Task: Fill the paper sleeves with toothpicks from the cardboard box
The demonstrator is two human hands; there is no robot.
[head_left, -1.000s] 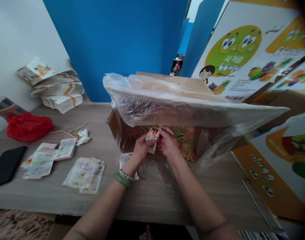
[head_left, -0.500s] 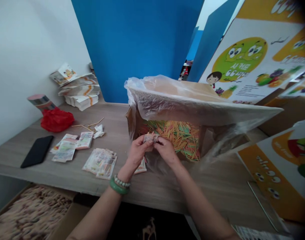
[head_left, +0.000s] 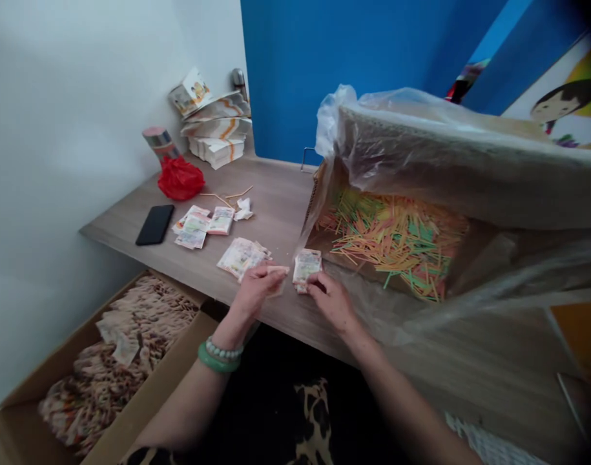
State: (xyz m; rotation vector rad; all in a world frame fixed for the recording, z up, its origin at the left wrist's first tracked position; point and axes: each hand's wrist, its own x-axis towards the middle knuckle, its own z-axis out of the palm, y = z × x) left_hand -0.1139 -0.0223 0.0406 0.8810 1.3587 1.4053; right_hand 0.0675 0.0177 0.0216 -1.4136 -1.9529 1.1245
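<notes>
Parting since half a second ago, when they met in front of an open brown cardboard box lined with clear plastic, the two bare hands now work separately: the left hand has come away with a small, pale pinkish printed packet, and the right hand has moved to a neat pile of flat, white-and-pink printed packets on the grey-brown wood-grain counter. The left fingers are pinched closed on the packet, held just off the front of the counter; the right fingers curl at the pile's lower edge, and whether they grip anything I cannot tell. As for progress, the held packet appears to be just handled, while the neat pile and a looser heap of similar flat packets look unfilled. Thin orange, yellow and green sticks remain plentiful in the box, and a low brown carton already carries a thick mass of slim, mottled pale bundles, probably finished packets. Blur hides whether the held packet contains sticks, loose plastic veils part of the box, and its right end runs out of view.
</notes>
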